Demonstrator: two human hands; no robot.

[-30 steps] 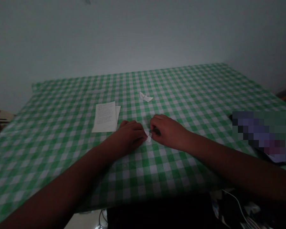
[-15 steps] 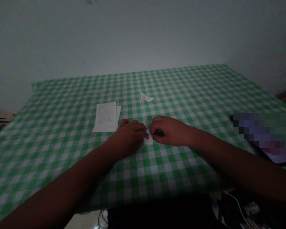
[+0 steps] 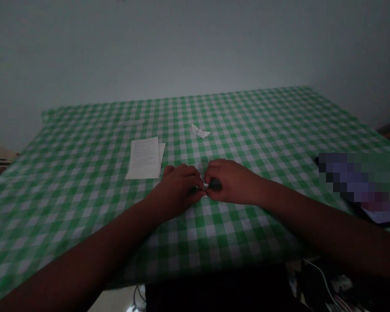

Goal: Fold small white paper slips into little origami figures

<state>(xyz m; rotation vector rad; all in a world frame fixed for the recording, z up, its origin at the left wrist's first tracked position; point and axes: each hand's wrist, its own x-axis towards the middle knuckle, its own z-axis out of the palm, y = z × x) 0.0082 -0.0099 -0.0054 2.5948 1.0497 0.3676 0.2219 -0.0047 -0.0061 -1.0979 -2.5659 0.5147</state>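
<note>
Folded paper [image 3: 205,184] lies between the left hand [image 3: 178,187] and right hand [image 3: 231,182], both pressed in against it — the right pinching a dark object [image 3: 215,184] — its long axis hidden

Matt white folded paper [image 3: 205,185] on a smooth gingham tablecloth [image 3: 84,143].

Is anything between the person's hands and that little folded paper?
Nothing visible: the left hand and right hand touch the folded white paper, with a dark object held in the right fingers beside it.
</note>
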